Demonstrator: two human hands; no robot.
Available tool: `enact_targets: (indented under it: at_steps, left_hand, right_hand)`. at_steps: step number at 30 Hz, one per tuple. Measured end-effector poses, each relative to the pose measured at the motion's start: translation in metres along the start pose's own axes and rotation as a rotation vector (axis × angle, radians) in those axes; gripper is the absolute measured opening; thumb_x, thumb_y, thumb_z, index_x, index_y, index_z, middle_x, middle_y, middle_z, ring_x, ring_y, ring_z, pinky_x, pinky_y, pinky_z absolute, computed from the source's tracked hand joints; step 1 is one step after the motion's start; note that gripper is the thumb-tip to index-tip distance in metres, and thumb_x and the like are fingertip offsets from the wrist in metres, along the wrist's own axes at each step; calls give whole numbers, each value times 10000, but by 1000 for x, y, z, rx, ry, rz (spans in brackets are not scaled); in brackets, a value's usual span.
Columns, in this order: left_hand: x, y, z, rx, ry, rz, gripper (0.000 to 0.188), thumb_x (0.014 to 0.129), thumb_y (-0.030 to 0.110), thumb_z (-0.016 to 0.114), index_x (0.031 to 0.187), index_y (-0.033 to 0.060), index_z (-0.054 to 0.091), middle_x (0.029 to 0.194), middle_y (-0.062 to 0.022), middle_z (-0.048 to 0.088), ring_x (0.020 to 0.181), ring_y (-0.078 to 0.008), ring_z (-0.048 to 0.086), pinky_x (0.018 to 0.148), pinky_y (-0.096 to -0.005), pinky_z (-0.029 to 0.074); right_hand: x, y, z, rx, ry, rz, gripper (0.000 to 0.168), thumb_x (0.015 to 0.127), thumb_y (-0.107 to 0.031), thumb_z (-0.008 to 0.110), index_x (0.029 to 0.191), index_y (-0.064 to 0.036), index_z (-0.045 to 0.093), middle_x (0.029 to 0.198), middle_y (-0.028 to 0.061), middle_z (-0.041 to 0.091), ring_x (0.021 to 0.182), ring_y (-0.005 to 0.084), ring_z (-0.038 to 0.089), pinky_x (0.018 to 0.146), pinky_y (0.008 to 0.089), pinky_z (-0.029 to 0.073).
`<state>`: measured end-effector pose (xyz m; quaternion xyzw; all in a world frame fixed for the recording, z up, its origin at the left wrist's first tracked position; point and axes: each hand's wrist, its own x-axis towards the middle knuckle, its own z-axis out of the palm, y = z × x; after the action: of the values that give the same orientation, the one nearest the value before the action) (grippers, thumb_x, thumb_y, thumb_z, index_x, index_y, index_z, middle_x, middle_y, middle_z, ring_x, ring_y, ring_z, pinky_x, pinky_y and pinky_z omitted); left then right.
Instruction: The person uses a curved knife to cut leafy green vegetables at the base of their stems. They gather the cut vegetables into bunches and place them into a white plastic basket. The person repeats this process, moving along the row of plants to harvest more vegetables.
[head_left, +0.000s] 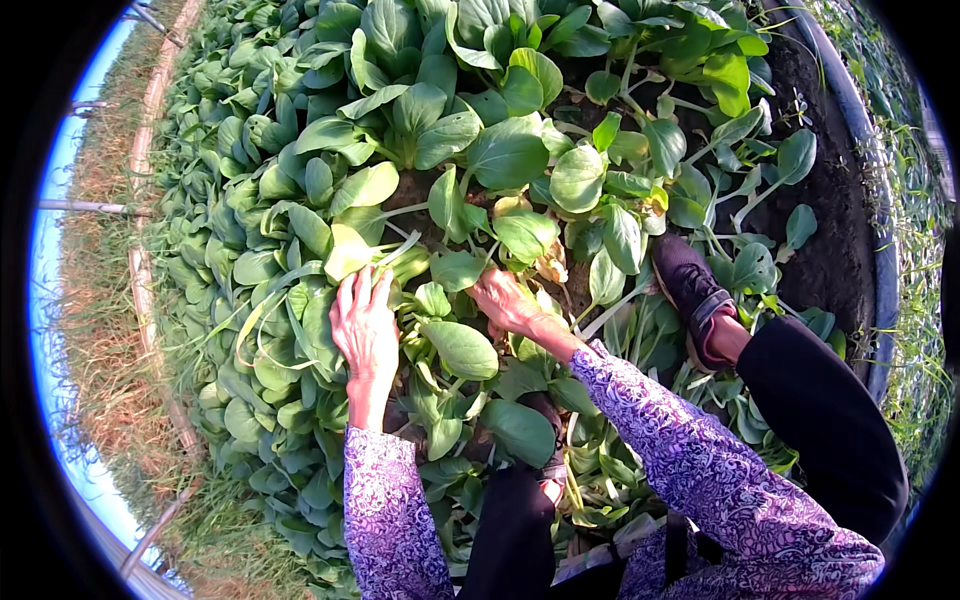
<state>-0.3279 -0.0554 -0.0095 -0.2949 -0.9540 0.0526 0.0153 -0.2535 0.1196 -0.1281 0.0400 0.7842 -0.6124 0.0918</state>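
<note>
A dense bed of leafy bok choy plants (442, 127) fills the middle of the view. My left hand (365, 319) lies palm down at a pale green leaf (349, 251) and thick stalks; its fingertips go in among the leaves, so any hold is hidden. To its right, my right hand (506, 300) reaches into the foliage beside withered tan leaves (553, 262), its fingers partly covered by leaves. Between both wrists stands a broad oval leaf (461, 350). Whether the right fingers grip a stem cannot be seen.
My shoe (694, 296) rests among the plants at the right, and my other foot is partly under leaves. Dark soil (825, 217) borders a curved grey pipe (885, 225). Tall grass and a long pale rail (142, 172) run along the left.
</note>
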Motion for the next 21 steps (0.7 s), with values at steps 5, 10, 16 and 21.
enact_targets:
  at_steps: [5, 10, 16, 21]
  left_hand:
    - [4, 3, -3, 36, 36, 18, 521, 642, 34, 630, 1148, 149, 576, 1182, -60, 531, 1056, -229, 494, 856, -377, 381]
    - [-4, -9, 0, 8, 66, -4, 477, 645, 16, 625, 1098, 163, 593, 1072, -66, 562, 959, -238, 535, 767, -376, 398]
    - [1, -14, 1, -56, 24, -61, 428, 644, -8, 617, 1041, 150, 581, 937, -61, 549, 896, -250, 547, 731, -408, 420]
    - [5, -17, 1, -70, -44, -56, 503, 607, -19, 650, 1073, 134, 538, 944, -91, 528, 909, -279, 533, 732, -434, 422]
  right_hand:
    - [2, -5, -1, 332, 135, 72, 405, 911, -330, 449, 816, 63, 475, 562, 114, 477, 359, 221, 532, 364, 336, 437]
    - [7, -32, 1, 459, 61, 325, 449, 921, -344, 430, 820, 91, 479, 545, 135, 476, 358, 243, 543, 377, 340, 440]
    - [15, -27, 5, 466, -19, 361, 451, 933, -335, 422, 738, 70, 454, 574, 91, 484, 365, 167, 509, 342, 289, 422]
    - [34, -5, 14, 498, -104, 404, 417, 939, -332, 390, 750, 33, 457, 545, 78, 465, 354, 148, 489, 314, 267, 379]
